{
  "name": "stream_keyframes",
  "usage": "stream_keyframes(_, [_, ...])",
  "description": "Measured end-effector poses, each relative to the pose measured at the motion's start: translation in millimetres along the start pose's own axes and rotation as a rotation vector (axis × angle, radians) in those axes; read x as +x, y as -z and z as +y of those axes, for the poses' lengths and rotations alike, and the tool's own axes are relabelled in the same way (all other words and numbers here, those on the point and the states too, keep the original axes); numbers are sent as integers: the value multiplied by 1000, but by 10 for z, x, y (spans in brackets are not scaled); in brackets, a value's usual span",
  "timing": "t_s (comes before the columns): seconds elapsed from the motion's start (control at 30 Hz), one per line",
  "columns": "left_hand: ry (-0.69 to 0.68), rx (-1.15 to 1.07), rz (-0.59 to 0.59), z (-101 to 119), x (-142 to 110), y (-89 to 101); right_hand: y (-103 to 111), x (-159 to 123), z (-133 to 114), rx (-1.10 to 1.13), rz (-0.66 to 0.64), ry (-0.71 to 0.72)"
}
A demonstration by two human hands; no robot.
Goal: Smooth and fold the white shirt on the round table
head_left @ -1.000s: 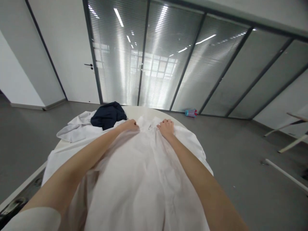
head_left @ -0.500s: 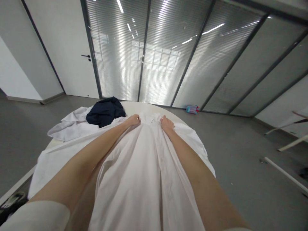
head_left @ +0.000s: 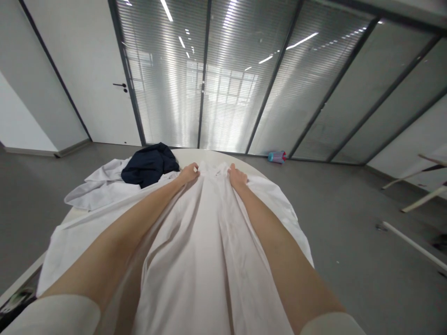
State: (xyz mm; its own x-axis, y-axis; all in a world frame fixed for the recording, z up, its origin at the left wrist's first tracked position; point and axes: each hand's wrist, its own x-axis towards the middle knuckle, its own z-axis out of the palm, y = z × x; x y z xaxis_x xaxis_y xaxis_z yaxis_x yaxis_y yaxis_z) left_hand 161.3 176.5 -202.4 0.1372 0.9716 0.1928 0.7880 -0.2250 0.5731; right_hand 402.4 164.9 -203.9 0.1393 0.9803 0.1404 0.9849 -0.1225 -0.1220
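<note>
My left hand (head_left: 188, 173) and my right hand (head_left: 238, 176) grip the far part of a large white cloth garment (head_left: 206, 251), gathering it near what looks like its collar. The garment spreads toward me over a round white table (head_left: 209, 156), in long folds under my forearms. Left of my left hand lie a dark navy garment (head_left: 149, 165) and a crumpled white garment (head_left: 99, 190), both out of my hands' reach by a short gap. The white cloth hides most of the tabletop.
A white-framed door (head_left: 80, 79) and a glass partition with blinds (head_left: 223, 79) stand beyond the table. A small blue and pink bottle (head_left: 277, 157) lies on the grey floor. White bars of furniture (head_left: 415, 244) lie at the right.
The white garment now falls in longer, straighter folds below my hands, which sit a little higher in the view. The whole view has tilted and shifted slightly.
</note>
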Motion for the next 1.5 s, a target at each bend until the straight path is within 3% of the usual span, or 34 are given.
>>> stream_keyframes(0.1, [28, 6, -58, -14, -129, 114, -91, -21, 17, -14, -35, -13])
stream_keyframes(0.2, [-23, 26, -43, -42, -508, 381, -92, -71, 23, -45, 13, -24])
stream_keyframes(0.27, [-117, 79, -27, -92, -946, 611, -34, -123, -1, -92, 89, 21])
stream_keyframes(0.33, [-190, 128, -92, -175, -1491, 834, 54, -193, -72, -125, 171, 128])
stream_keyframes(0.43, [-79, 163, -252, -343, -2320, 1093, 187, -347, -313, -111, 225, 281])
stream_keyframes(0.57, [61, 165, -249, -550, -3126, 1288, 280, -698, -830, 74, 75, 520])
stream_keyframes(0.7, [130, -13, -281, -647, -3589, 1338, 256, -1107, -1305, 332, -105, 846])
stream_keyframes(0.83, [162, -139, -311, -618, -3870, 1308, 193, -1331, -1579, 304, -121, 900])
stream_keyframes(0.97, [143, -110, -186, -589, -4069, 1312, 156, -1382, -1714, 341, -109, 808])
stream_keyframes(1.13, [104, -51, -27, -708, -4222, 1333, 155, -1348, -1814, 530, -20, 679])
stream_keyframes(1.3, [168, -53, -51, -841, -4260, 1370, 174, -1254, -1853, 619, 49, 597])
stream_keyframes(1.4, [250, -216, -58, -964, -4259, 1597, 141, -1211, -1865, 590, 28, 605])
stream_keyframes(1.5, [342, -293, 26, -1198, -4199, 2028, 86, -1185, -1925, 538, 13, 609])
